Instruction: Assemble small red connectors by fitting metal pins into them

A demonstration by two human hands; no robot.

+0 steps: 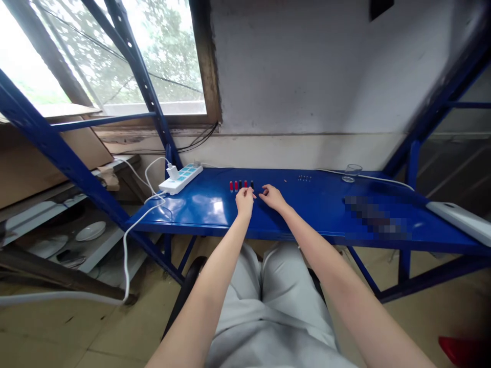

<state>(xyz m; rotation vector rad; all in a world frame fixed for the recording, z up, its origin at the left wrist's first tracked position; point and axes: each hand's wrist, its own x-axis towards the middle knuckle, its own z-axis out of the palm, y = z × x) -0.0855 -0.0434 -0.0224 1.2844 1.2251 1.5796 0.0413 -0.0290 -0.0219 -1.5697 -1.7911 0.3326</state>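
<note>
A short row of small red and black plugs (241, 185) stands on the blue metal shelf (314, 209). My left hand (244, 199) rests on the shelf just in front of the row, its fingers curled and pinched near the rightmost plugs. My right hand (271, 196) lies beside it, fingers bent, with a small dark piece near the fingertips. What either hand holds is too small to make out. Several tiny loose parts (304, 178) lie further back on the shelf.
A white power strip (181, 178) with a plugged charger and white cable sits at the shelf's left. A clear glass (352, 173) stands at the back right. A white device (460, 217) lies at the right edge. Blue rack struts frame both sides; dishes sit low left.
</note>
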